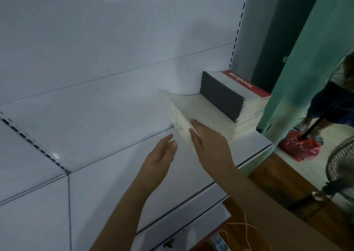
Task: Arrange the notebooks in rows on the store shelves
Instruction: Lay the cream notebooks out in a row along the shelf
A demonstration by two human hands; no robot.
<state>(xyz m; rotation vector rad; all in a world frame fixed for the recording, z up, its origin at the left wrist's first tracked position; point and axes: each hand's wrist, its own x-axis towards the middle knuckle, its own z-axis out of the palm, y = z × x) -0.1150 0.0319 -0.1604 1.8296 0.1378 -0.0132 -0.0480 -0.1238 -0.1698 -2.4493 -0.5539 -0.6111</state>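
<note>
Shelf (254,143) looking like smooth glossy white metal. Notebooks (220,116) showing matt paper edges, top one's spine (220,97) rough grey cloth. Fan guard (342,164) wire mesh.
</note>
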